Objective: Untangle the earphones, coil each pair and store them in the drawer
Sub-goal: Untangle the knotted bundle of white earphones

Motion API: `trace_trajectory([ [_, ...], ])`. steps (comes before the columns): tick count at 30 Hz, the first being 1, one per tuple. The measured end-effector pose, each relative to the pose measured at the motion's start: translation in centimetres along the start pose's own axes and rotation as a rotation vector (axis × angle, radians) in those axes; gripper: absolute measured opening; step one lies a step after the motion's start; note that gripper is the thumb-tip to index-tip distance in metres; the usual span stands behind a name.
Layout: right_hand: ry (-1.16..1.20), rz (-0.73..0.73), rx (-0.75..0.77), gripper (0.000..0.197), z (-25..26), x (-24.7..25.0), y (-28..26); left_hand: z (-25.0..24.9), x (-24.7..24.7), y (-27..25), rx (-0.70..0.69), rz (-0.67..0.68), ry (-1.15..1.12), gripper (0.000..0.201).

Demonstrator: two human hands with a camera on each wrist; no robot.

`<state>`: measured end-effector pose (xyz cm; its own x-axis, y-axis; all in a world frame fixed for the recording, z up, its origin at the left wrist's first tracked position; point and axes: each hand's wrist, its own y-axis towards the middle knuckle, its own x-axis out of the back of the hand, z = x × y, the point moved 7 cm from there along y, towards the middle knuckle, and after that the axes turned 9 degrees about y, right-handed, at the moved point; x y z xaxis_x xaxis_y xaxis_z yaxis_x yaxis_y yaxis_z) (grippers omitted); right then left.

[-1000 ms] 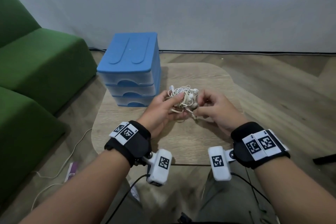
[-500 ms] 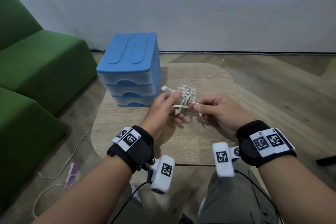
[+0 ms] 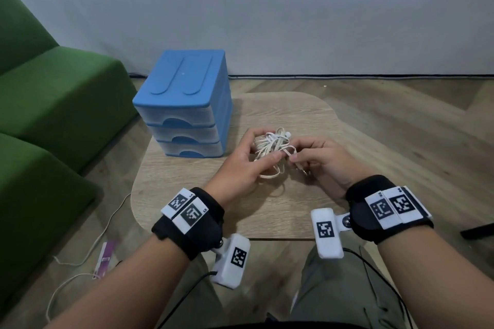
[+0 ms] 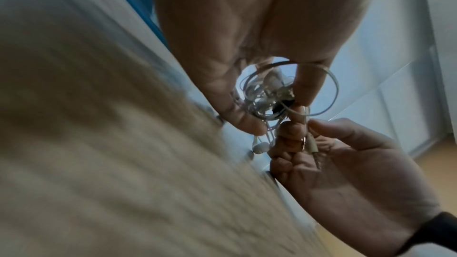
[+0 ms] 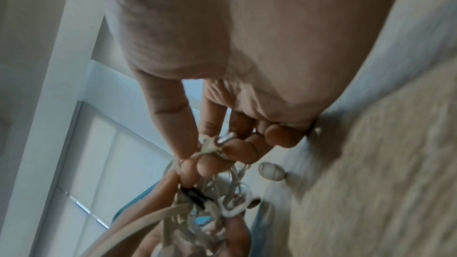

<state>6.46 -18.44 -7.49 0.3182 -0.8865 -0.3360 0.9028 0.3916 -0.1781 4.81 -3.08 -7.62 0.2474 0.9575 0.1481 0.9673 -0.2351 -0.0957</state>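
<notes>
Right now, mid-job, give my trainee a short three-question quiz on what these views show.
1. True or false: all three fronts of the blue drawer unit are shut.
2. What does the left hand hold above the table? A) a coiled pair B) a tangled bundle of earphones C) nothing
3. Fill in: the right hand pinches the cord beside the metal ____.

Key: 1 true. 2 B. 3 plug; the left wrist view shows it hanging below the right hand's grip.
</notes>
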Motion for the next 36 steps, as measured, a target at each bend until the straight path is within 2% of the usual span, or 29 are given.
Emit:
trace_trajectory([
  [4, 0.007, 0.003, 0.014, 0.013, 0.2, 0.4, -0.5, -0.4, 0.1, -0.5, -0.002, 0.002, -0.061, 0.036],
  [6, -0.155, -0.004, 0.082, 0.003, 1.2, 0.2, -0.8, -1.1, 0.4, -0.6, -0.014, -0.001, -0.072, 0.035],
  [9, -0.315, -0.040, 0.185, 0.013, 3.5, 0.0, -1.3, -2.3, 1.4, -0.7, -0.050, -0.022, -0.073, 0.032],
  [13, -0.436, -0.186, 0.396, 0.015, 7.4, -0.4, -2.1, -3.5, 2.3, -1.3, -0.093, -0.021, -0.066, 0.026],
  [16, -0.610, -0.081, 0.513, 0.023, 9.2, -3.1, -2.3, -4.1, 2.6, -2.0, -0.097, -0.009, -0.057, 0.027],
  [19, -0.798, 0.031, 0.525, 0.028, 9.2, -4.8, -2.1, -4.5, 2.5, -2.6, -0.101, 0.009, -0.065, 0.021],
  [24, -0.823, 0.013, 0.526, 0.013, 8.8, -5.4, -1.8, -4.7, 2.7, -3.4, -0.038, 0.051, -0.176, 0.022],
  [29, -0.764, -0.077, 0.524, 0.004, 8.3, -5.6, -1.5, -4.7, 2.4, -3.8, -0.019, 0.088, -0.174, 0.035],
  [33, -0.700, -0.116, 0.517, 0.005, 8.0, -5.8, -1.6, -4.6, 2.3, -3.8, -0.006, 0.042, -0.185, 0.019],
  [36, -0.616, -0.148, 0.579, 0.013, 8.7, -5.9, -2.8, -4.7, 2.4, -3.9, 0.004, 0.006, -0.211, 0.015],
])
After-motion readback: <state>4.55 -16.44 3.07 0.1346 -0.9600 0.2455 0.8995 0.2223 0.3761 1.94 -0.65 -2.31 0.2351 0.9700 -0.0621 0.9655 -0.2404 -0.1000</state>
